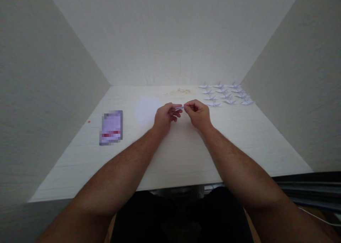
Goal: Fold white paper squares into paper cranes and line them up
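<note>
The left hand [163, 119] and right hand [201, 115] pinch 1 small folded paper [179, 108] between them, over the middle of the table [178, 158], probably because it is so thin. Paper birds [231, 101] sit in rows at the back right, perhaps to stay out of the way.

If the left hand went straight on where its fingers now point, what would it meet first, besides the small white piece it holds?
Probably the right hand, which is at the other end of the small white piece, close ahead of the left hand. One view leaves depth uncertain.
</note>
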{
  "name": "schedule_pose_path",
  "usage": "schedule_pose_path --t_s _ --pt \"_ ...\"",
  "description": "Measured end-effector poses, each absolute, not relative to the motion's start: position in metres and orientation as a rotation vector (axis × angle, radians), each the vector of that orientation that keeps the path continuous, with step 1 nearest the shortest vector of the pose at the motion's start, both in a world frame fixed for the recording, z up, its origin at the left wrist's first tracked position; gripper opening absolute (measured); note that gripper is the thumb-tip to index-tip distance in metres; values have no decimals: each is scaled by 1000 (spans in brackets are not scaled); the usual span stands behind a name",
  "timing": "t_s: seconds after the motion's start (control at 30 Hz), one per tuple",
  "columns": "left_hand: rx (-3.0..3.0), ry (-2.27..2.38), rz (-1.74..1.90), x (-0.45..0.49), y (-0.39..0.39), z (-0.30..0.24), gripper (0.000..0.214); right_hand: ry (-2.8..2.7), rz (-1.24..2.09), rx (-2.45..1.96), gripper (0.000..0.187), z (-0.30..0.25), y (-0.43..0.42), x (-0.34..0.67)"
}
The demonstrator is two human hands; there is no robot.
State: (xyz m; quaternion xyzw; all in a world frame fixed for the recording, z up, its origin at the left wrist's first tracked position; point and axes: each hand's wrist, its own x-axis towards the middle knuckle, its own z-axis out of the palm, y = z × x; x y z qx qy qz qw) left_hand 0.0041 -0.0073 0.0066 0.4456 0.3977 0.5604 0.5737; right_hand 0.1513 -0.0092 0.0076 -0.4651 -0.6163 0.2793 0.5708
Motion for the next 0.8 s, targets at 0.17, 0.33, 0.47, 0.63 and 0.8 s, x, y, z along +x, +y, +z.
schedule_pose_path --t_s 0.17,0.33,0.47,0.63,0.8 --pt "1104 1027 1390 4 -6 2 43 -1424 757 -1071 17 6 -10 147" --pt "1069 1025 1402 4 -4 -1 45 -1409 787 -1157 20 4 -8 147" --pt "1093 1022 1372 5 -8 2 31 -1485 734 -1170 14 3 -7 149" --pt "1246 1077 1348 4 -9 4 14 -1497 689 -1182 14 2 -5 150" --pt "1377 1188 1300 1 -7 4 14 -1531 678 -1190 12 1 -5 150"
